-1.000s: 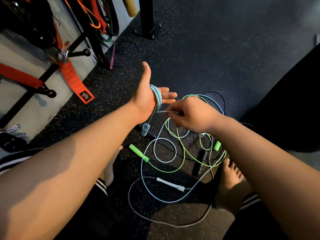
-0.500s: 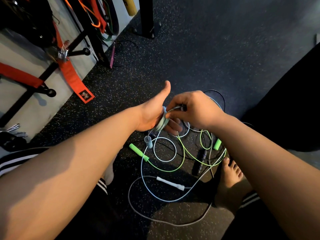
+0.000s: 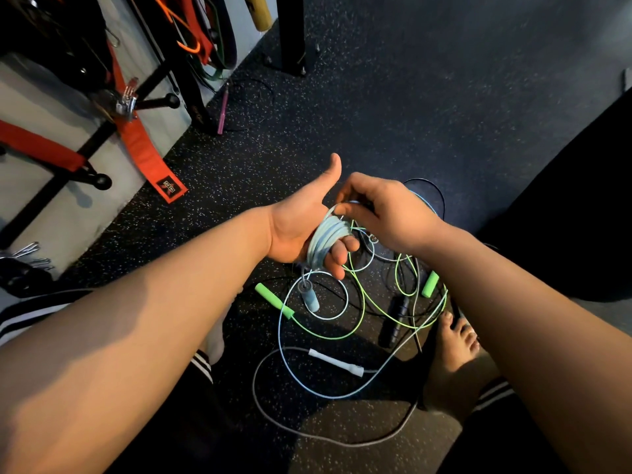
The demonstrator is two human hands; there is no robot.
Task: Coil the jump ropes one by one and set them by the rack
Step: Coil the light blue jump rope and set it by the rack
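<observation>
Wide floor (image 3: 444,97); right hand (image 3: 393,213) seemingly pinches rope (image 3: 326,239).

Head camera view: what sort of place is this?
Probably a gym, perhaps a home one: speckled rubber floor, a black rack hung with red straps by the wall, and a green-handled jump rope tangled with others on the floor.

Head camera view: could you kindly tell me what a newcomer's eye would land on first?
At centre, the left hand, thumb up, carries a light blue jump rope coiled round its fingers, and the right hand pinches the rope at the coil's top. Below them a tangle of ropes, green, blue and grey, lies on the speckled floor, a green handle brightest. Red straps hang upper left.
</observation>
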